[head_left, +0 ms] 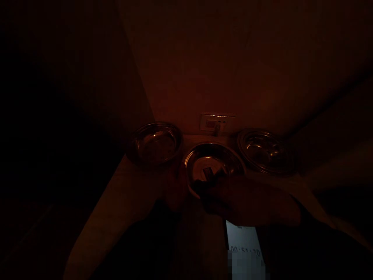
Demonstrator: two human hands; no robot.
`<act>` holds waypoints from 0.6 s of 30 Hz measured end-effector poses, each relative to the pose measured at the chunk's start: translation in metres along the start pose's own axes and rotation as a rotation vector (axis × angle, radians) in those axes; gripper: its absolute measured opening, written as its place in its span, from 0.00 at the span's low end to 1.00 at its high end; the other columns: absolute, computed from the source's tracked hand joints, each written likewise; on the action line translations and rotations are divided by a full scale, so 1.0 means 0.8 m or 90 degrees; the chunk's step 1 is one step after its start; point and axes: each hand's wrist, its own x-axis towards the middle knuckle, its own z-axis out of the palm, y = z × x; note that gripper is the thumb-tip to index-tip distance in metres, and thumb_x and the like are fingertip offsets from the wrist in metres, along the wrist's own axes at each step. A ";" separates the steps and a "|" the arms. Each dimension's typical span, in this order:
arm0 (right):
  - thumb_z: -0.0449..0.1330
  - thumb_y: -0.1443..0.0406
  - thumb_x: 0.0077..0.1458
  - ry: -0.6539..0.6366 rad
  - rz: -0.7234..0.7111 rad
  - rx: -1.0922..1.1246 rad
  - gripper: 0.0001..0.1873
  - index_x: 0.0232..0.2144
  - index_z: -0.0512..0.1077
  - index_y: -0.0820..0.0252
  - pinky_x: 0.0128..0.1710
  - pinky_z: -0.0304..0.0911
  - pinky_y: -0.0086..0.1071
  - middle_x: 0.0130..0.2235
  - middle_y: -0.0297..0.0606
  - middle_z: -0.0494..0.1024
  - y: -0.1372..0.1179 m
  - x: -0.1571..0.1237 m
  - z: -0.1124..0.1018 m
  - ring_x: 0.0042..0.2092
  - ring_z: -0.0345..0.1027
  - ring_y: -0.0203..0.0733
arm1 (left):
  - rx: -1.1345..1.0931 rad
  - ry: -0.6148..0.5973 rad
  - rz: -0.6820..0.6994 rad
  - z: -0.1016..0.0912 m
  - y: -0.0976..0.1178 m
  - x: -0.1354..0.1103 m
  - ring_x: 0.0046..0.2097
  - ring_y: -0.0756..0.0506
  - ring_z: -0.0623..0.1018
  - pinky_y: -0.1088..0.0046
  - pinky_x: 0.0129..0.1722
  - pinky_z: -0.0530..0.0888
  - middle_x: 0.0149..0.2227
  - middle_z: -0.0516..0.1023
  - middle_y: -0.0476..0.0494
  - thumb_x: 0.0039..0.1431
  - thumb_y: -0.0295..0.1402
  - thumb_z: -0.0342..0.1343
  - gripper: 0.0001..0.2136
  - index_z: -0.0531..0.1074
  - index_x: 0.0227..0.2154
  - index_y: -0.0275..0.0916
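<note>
The scene is very dark. My right hand [233, 196] reaches across the near right side of the middle metal dish [189, 160], its fingers bent and closed over the dish. A small dark rectangular piece [208, 173] shows by those fingers; whether they grip it is unclear. My left hand [174, 188] is beside the left rim of the same dish, its fingers lost in shadow. I cannot make out anything in it.
Another round metal dish [136, 134] stands at the back left, and a third metal dish [243, 136] at the back right. Behind them is a wall socket [205, 123] with a plug. A lit phone [243, 235] showing digits lies on the wooden table [105, 217].
</note>
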 end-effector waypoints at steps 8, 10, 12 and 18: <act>0.45 0.58 0.64 0.058 -0.035 0.052 0.18 0.45 0.70 0.61 0.39 0.62 0.34 0.43 0.44 0.76 -0.006 0.020 0.017 0.43 0.70 0.45 | 0.000 0.017 -0.001 0.002 -0.008 0.001 0.51 0.41 0.75 0.62 0.53 0.69 0.49 0.78 0.40 0.61 0.36 0.46 0.17 0.73 0.48 0.36; 0.45 0.58 0.65 0.095 -0.041 0.058 0.18 0.45 0.69 0.62 0.41 0.62 0.34 0.44 0.45 0.75 -0.009 0.028 0.021 0.44 0.69 0.45 | 0.021 0.026 -0.004 0.002 -0.009 0.001 0.51 0.41 0.75 0.62 0.53 0.69 0.48 0.78 0.39 0.61 0.35 0.46 0.17 0.74 0.46 0.35; 0.45 0.59 0.64 0.117 -0.045 0.061 0.17 0.45 0.68 0.62 0.41 0.62 0.35 0.45 0.45 0.75 -0.011 0.031 0.023 0.43 0.69 0.44 | 0.032 0.032 0.005 0.003 -0.006 0.001 0.51 0.42 0.75 0.64 0.53 0.69 0.49 0.78 0.39 0.61 0.34 0.46 0.16 0.74 0.46 0.35; 0.45 0.58 0.64 0.052 -0.018 0.021 0.19 0.45 0.71 0.60 0.36 0.62 0.34 0.40 0.44 0.77 -0.006 0.013 0.015 0.38 0.72 0.44 | 0.001 0.011 -0.015 0.004 0.001 -0.002 0.47 0.42 0.77 0.66 0.48 0.72 0.47 0.79 0.38 0.62 0.35 0.45 0.17 0.73 0.48 0.34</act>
